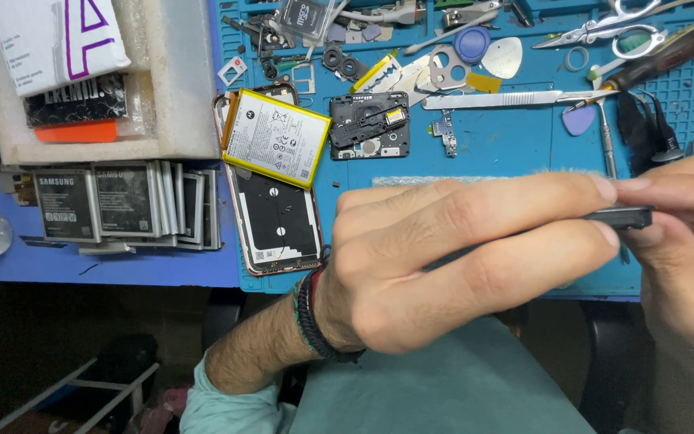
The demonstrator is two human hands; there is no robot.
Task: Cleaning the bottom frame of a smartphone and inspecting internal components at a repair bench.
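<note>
dark flat part (622, 215) edge-on (thin), long axis left-right

A blue silicone work mat (516, 153) with moulded compartments along its far edge covers the right part of a blue bench top (122, 269). On the mat lie an opened phone frame (279, 221) with a yellow-edged battery (276, 138) resting across its upper end, a black inner cover plate (369, 124), a small circuit strip (446, 133), a metal scalpel-like blade (496, 100), a pair of scissors (616, 30), a purple pick (578, 120) and scattered small parts. Left of the mat, directly on the bench, sit a white foam tray (174, 88) and, just in front of it, a row of grey flat batteries (122, 205) leaning against one another.
</note>
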